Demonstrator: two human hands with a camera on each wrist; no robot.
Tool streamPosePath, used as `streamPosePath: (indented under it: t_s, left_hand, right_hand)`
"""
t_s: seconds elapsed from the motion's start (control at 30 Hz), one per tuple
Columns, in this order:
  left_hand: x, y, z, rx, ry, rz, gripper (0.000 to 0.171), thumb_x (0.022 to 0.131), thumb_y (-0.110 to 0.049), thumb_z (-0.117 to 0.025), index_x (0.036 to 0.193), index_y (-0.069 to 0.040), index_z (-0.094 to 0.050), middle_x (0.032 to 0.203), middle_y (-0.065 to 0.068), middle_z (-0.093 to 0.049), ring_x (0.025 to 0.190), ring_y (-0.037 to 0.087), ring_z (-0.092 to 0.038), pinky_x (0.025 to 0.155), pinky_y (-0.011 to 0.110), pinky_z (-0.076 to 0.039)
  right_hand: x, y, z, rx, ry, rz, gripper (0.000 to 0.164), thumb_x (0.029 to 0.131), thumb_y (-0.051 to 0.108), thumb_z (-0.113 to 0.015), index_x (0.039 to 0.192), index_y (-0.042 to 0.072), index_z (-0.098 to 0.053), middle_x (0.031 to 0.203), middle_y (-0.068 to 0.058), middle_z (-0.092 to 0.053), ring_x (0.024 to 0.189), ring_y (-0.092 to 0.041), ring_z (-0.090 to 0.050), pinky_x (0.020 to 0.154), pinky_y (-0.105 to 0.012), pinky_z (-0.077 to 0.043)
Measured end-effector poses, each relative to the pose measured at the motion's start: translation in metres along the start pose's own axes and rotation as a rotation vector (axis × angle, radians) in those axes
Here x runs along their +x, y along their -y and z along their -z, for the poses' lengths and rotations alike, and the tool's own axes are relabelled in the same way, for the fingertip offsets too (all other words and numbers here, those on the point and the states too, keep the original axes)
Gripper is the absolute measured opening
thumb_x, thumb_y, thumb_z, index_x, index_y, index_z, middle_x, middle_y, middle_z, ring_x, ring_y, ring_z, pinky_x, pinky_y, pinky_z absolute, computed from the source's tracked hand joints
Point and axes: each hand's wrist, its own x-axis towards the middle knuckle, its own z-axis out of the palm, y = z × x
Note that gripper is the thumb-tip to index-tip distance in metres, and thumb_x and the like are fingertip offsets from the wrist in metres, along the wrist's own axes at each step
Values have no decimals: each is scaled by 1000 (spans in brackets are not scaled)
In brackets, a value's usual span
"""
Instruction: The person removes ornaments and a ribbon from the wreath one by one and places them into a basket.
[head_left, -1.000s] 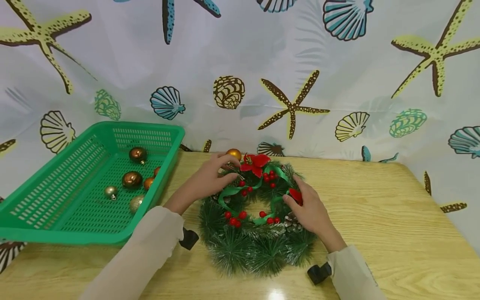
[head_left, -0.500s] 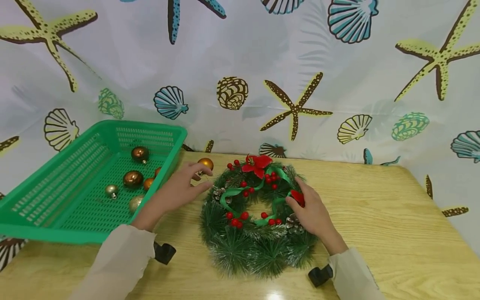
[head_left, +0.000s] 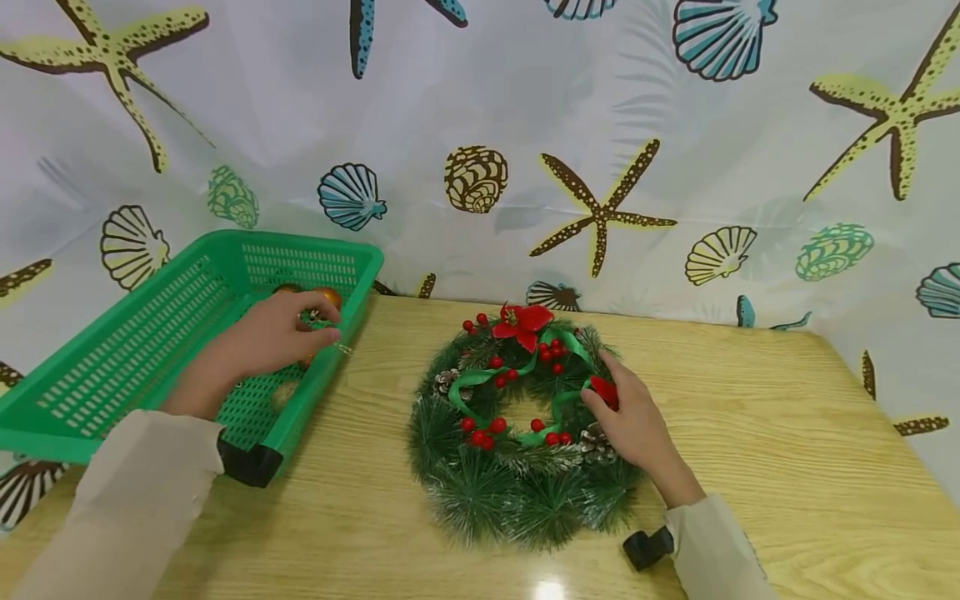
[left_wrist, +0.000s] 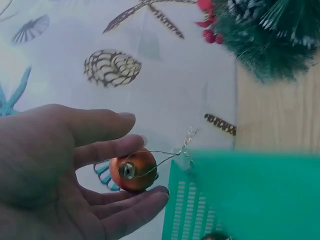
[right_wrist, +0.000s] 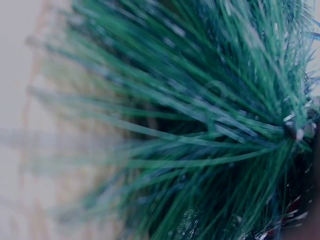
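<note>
My left hand is over the green plastic basket, holding an orange Christmas bauble among its bent fingers. A thin gold hanging string trails from the bauble's cap, as the left wrist view shows. On the wooden table lies a green Christmas wreath with a red flower, red berries, pinecones and green ribbon. My right hand grips the wreath's right side, thumb by a second red flower; its fingertips are partly hidden in the needles. Only blurred wreath needles fill most of the right wrist view.
Inside the basket are other baubles, among them a pale gold one and a brown one, partly covered by my left hand. Behind the table hangs a shell-and-starfish printed cloth. Black cameras sit at both wrists.
My left hand has moved left from the wreath's top left to above the basket, carrying the orange bauble. The right hand has stayed on the wreath.
</note>
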Motion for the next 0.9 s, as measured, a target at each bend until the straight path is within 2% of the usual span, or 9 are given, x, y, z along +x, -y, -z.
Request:
streamPosePath:
  t_s: [0.07, 0.1, 0.2, 0.37, 0.47, 0.67, 0.9]
  left_hand:
    - [-2, 7, 5, 8, -2, 48, 31, 98, -21, -52, 119, 2, -55, 127, 29, -51, 95, 38, -58, 72, 43, -45]
    - [-4, 10, 7, 26, -2, 73, 32, 98, -23, -52, 119, 2, -54, 132, 30, -47, 103, 41, -55, 75, 45, -45]
    - [-7, 18, 11, 47, 14, 141, 35, 98, -24, -51, 120, 4, -53, 132, 31, -46, 108, 44, -51, 77, 49, -44]
    - [-12, 29, 15, 55, 64, 206, 42, 99, -26, -48, 123, 8, -50, 132, 35, -41, 104, 45, -51, 75, 48, -45]
    - [-12, 32, 15, 44, 89, 237, 44, 99, -27, -46, 126, 8, -48, 136, 37, -36, 109, 48, -47, 77, 51, -45]
    - [-8, 29, 16, 65, 102, 210, 44, 99, -28, -47, 126, 8, -49, 132, 35, -43, 106, 45, -50, 76, 48, -44]
    - [-6, 16, 16, 67, 122, 188, 43, 99, -26, -47, 125, 8, -50, 129, 35, -46, 104, 43, -52, 75, 46, -45]
  right_hand:
    - [-1, 0, -1, -2, 0, -3, 65, 100, 37, -47, 153, 10, -20, 154, -22, -25, 139, -45, -25, 109, -62, -26]
    - [-1, 0, -1, -2, 1, -5, 65, 100, 36, -47, 153, 11, -20, 154, -22, -25, 139, -45, -25, 109, -62, -26]
    - [-1, 0, -1, -1, 5, -10, 65, 100, 36, -47, 153, 11, -19, 154, -22, -24, 140, -45, -24, 109, -62, -26]
    - [-1, 1, 0, -2, 6, -6, 65, 100, 34, -47, 153, 10, -19, 154, -23, -25, 139, -45, -25, 108, -62, -26]
    - [0, 1, 0, -2, 2, 2, 65, 100, 33, -48, 153, 9, -20, 153, -24, -26, 139, -45, -26, 108, -62, -27]
    - [0, 0, 0, -1, -2, 6, 64, 100, 33, -48, 153, 9, -20, 153, -24, -26, 139, -45, -26, 108, -62, -27]
    - [0, 1, 0, -6, 0, 3, 64, 100, 32, -48, 152, 8, -20, 153, -24, -26, 138, -46, -26, 108, -62, -28]
